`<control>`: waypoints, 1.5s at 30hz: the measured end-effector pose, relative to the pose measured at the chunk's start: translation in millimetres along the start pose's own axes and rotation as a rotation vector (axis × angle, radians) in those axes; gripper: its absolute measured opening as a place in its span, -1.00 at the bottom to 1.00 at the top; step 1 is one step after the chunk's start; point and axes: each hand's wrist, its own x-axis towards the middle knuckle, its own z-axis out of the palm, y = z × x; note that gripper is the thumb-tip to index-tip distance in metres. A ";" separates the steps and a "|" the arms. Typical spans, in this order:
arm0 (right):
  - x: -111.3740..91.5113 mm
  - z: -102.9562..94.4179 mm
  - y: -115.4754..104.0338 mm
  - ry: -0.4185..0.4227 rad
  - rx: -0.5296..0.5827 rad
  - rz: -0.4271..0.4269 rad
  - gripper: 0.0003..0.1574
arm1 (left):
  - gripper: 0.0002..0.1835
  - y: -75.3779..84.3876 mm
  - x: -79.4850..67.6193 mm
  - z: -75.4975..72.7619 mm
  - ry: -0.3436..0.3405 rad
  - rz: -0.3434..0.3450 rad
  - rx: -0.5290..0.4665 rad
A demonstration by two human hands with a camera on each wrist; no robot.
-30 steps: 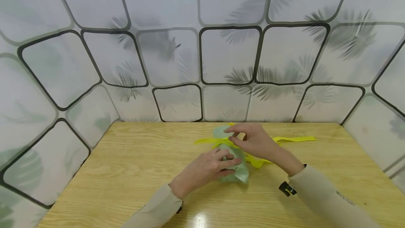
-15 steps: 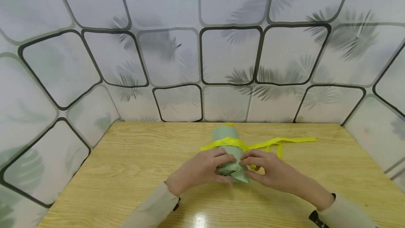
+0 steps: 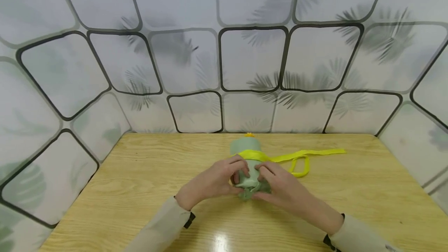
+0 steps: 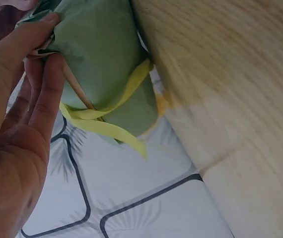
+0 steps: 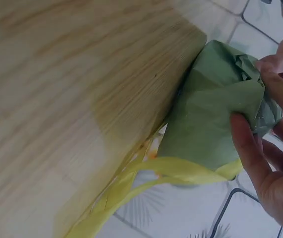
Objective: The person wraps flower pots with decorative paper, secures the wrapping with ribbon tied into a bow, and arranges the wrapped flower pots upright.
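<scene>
Indoor nook of unclear kind, wood-grain table point(image 3: 140, 178), leaf-print walls point(image 3: 252, 59) on three sides

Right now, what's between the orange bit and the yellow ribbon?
In the head view, the far end of the green paper-wrapped roll lies between the small orange bit and the flat yellow ribbon.

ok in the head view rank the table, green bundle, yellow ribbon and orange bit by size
1. table
2. green bundle and yellow ribbon, too close to rank: ribbon longer but thin, bundle broader but partly covered
3. orange bit at the bundle's far end
</scene>
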 end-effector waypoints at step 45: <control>23.0 14.2 -15.6 -0.078 -0.131 0.079 -0.36 | -0.77 -33.0 -5.6 -17.2 0.231 -0.256 -0.019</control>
